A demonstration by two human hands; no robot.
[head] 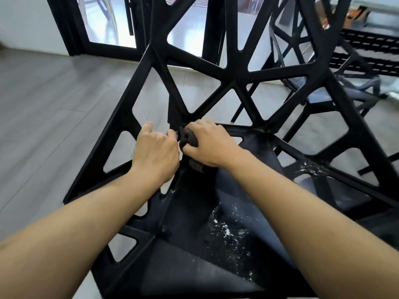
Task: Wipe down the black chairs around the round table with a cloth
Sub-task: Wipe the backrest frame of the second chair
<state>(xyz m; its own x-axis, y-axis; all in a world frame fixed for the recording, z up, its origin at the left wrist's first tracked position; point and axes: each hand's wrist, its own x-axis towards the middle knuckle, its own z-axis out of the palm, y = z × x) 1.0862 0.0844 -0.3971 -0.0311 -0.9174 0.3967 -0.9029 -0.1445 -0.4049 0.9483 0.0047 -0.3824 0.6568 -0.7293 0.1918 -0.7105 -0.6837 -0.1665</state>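
A person leans over a black chair (216,244) and looks down along both bare forearms. The chair has a lattice back of angled struts with open triangular gaps. The right hand (212,144) has its fingers curled around a dark, bunched cloth (190,139), pressing it against the spot where the struts of the back meet the rear edge of the seat. The left hand (156,151) sits just beside it, fingers curled at the same joint; it seems to be pinching an edge of the cloth or a strut, but the view does not settle which. White specks and smears (226,229) lie scattered on the near part of the seat and along the right seat rail, so this chair is far from clean. The likely trouble is that a wadded cloth pushes the crumbs about rather than lifting them, and that they drop through the gaps onto the grey plank floor (43,104). The cloth could also snag in the narrow angles of the lattice, and pressing hard on the back could shift the chair, which looks light. Another black chair (336,98) with the same lattice stands close on the right, crowding reach to that side. Behind are dark-framed glass doors (108,24). The round desk is not clearly in view.
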